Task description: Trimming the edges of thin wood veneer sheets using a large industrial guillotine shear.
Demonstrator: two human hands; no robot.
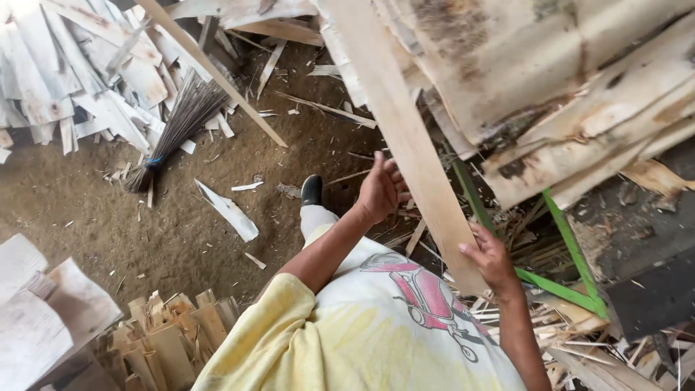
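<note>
Head view: near the frame's centre a long pale plank (405, 137) slants from top to lower right. The left hand (380, 190) rests against its left edge, fingers (394, 174) spread. The right hand (491, 257) clamps the plank's lower end, fingers curled around it.

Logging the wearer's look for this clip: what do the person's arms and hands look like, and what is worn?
Both hands, left and right, are bare: no gloves, rings or watch visible. Forearms are uncovered. A pale yellow short sleeve covers the left upper arm, on a shirt with a pink print.
</note>
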